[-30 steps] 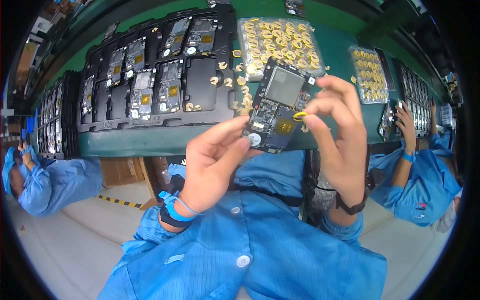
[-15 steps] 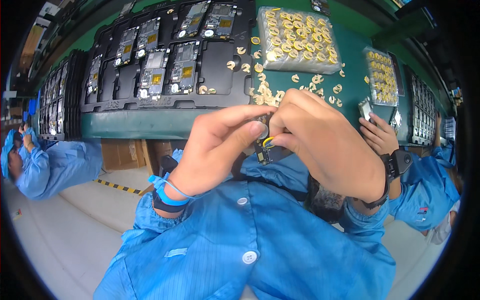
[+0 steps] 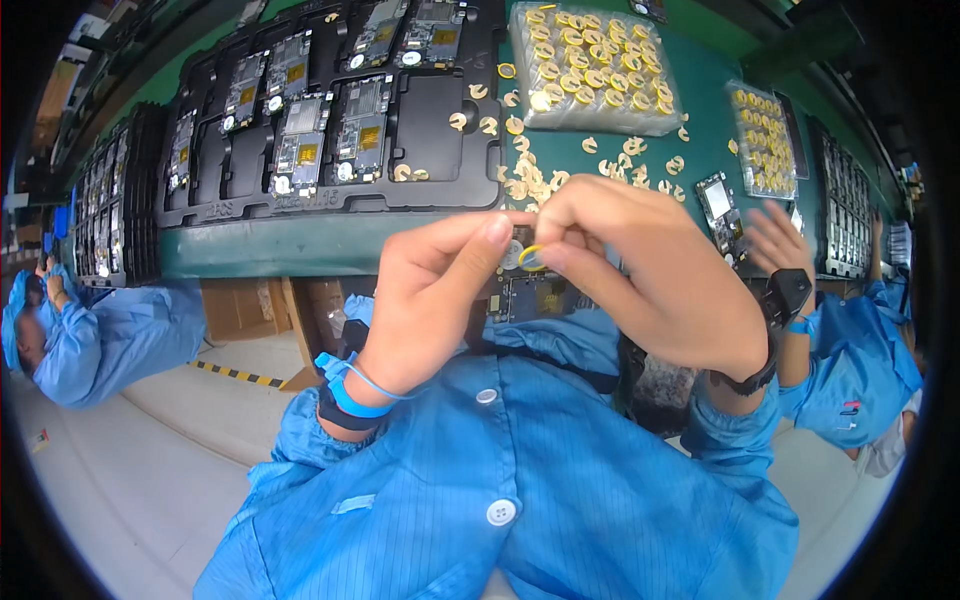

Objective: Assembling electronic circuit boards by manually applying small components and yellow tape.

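Note:
My left hand (image 3: 435, 290) grips the upper end of a dark circuit board (image 3: 538, 300) with thumb and forefinger, over the near edge of the bench. A silver round coin cell (image 3: 512, 255) shows at the board's upper end, beside the left thumb. Between the thumb and forefinger of my right hand (image 3: 640, 255) is a thin yellow ring (image 3: 529, 259), tilted at the coin cell's edge. My fingers partly hide the cell, and I cannot tell whether the ring is fixed to it.
Beige C-shaped pieces (image 3: 530, 182) lie scattered on the green bench (image 3: 300, 248). A black tray (image 3: 435, 195) of circuit boards stands at left. A clear stack of trays (image 3: 600, 120) holds yellow-rimmed coin cells. At right, a co-worker's hand (image 3: 780, 240) is near another board (image 3: 720, 205).
The board has turned, so more of its face shows below my hands. My left thumb has shifted up off the coin cell. The co-worker's hand has let go of a board.

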Tool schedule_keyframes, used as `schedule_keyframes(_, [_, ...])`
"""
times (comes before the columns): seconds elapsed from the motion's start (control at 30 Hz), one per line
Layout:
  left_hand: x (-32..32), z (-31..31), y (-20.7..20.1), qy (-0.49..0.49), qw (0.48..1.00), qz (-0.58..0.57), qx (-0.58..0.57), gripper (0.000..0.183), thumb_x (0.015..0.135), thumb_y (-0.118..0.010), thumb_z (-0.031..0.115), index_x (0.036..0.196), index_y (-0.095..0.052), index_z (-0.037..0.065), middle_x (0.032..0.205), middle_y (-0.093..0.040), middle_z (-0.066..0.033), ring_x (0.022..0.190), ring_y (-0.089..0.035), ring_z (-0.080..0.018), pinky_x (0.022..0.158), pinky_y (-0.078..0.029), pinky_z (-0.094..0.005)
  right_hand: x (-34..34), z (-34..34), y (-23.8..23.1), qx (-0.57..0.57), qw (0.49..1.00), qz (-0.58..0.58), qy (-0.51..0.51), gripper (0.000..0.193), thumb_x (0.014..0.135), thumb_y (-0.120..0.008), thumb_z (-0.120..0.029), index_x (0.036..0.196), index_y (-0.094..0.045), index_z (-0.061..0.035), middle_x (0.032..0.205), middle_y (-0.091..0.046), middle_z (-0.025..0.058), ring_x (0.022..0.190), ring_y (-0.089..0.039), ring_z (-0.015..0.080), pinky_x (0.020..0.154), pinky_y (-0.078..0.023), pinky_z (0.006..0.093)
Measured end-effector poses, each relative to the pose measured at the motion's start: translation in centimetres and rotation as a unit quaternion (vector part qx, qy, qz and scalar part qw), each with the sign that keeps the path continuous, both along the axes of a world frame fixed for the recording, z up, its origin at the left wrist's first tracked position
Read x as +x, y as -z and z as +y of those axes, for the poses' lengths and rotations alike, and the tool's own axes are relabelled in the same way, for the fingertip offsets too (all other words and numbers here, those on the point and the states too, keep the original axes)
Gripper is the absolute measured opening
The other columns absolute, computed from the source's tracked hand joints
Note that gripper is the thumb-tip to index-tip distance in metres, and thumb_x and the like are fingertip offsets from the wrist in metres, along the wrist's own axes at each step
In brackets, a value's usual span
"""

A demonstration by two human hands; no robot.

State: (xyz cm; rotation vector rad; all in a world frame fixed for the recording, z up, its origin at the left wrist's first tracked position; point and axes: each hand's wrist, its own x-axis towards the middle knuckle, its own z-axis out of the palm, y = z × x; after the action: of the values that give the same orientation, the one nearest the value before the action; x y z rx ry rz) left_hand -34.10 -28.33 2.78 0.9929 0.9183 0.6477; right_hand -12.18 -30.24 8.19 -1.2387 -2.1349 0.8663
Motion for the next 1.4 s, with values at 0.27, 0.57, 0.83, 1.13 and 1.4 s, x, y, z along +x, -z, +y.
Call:
schedule_keyframes(0.27, [1.2, -1.3, 0.5, -0.167, 0.957, -0.225, -0.073, 0.045, 0.106, -0.056, -0.004, 0.15, -0.05, -0.009, 0.144, -0.065, -0.0202, 0.13, -0.066, -0.0256, 0.111, -0.054, -0.0382, -4.8, -5.3, 1.8, -0.172, 0.858, 0.36, 0.322, 0.003, 0.101, -0.071, -0.001, 0.103, -0.069, -0.0007, 0.083, -0.067, -0.0046, 0.07, -0.053, -0.0014, 0.06, -0.04, 0.0185])
schedule_keyframes(0.57, [3.0, -2.9, 0.8, -0.167, 0.931, -0.307, -0.104, 0.049, 0.105, -0.053, -0.007, 0.154, -0.044, -0.006, 0.147, -0.061, -0.0197, 0.134, -0.062, -0.0264, 0.114, -0.052, -0.0406, -6.6, -6.0, 7.0, -0.018, 0.829, 0.43, 0.356, 0.011, 0.1, -0.07, 0.003, 0.11, -0.068, 0.0037, 0.106, -0.06, 0.0047, 0.087, -0.06, 0.0076, 0.076, -0.049, 0.0229])
schedule_keyframes(0.83, [2.5, -3.5, 1.7, -0.121, 0.967, -0.219, -0.044, 0.036, 0.103, -0.054, -0.014, 0.138, -0.052, -0.008, 0.136, -0.068, -0.0197, 0.126, -0.066, -0.021, 0.108, -0.055, -0.0356, -5.5, -5.0, 7.3, 0.083, 0.882, 0.347, 0.309, 0.015, 0.094, -0.074, 0.007, 0.108, -0.069, 0.0045, 0.104, -0.06, 0.0083, 0.089, -0.062, 0.0141, 0.078, -0.05, 0.0263])
schedule_keyframes(1.13, [1.9, -3.4, 1.4, -0.109, 0.971, -0.208, 0.047, 0.036, 0.103, -0.056, -0.012, 0.139, -0.055, -0.013, 0.134, -0.069, -0.0189, 0.126, -0.065, -0.0206, 0.107, -0.052, -0.0334, -4.6, -4.1, 5.0, 0.086, 0.929, 0.241, 0.269, 0.012, 0.092, -0.075, 0.009, 0.103, -0.071, 0.0064, 0.097, -0.059, 0.0093, 0.081, -0.06, 0.0137, 0.071, -0.049, 0.0263])
schedule_keyframes(1.4, [1.7, -3.3, 1.2, -0.105, 0.97, -0.212, 0.048, 0.04, 0.102, -0.057, -0.013, 0.143, -0.054, -0.015, 0.136, -0.067, -0.0191, 0.129, -0.063, -0.0215, 0.11, -0.051, -0.0351, -4.8, -3.7, 5.0, 0.101, 0.928, 0.226, 0.279, 0.014, 0.087, -0.078, 0.009, 0.099, -0.073, 0.0037, 0.09, -0.061, 0.009, 0.073, -0.063, 0.015, 0.065, -0.05, 0.0274])
